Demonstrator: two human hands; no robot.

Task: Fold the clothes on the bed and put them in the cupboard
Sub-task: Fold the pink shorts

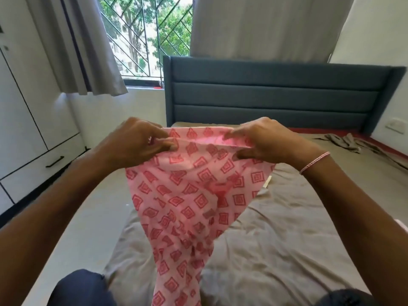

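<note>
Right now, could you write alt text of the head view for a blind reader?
The left hand and right hand hold up a pink patterned garment by its top edge above the grey bed. A grey garment lies far right, a white cupboard left.

Both arms are stretching forward; the left hand (135,140) and the right hand (267,141) are each pinching the cloth (187,206), raised level.

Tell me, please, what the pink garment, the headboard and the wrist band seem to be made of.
The pink garment looks like thin printed cloth, perhaps cotton, matte; it hangs in soft folds. The headboard seems to be padded textile upholstery, dark blue-grey and matte, with horizontal channels. The wrist band appears to be twisted pink and white thread.
</note>
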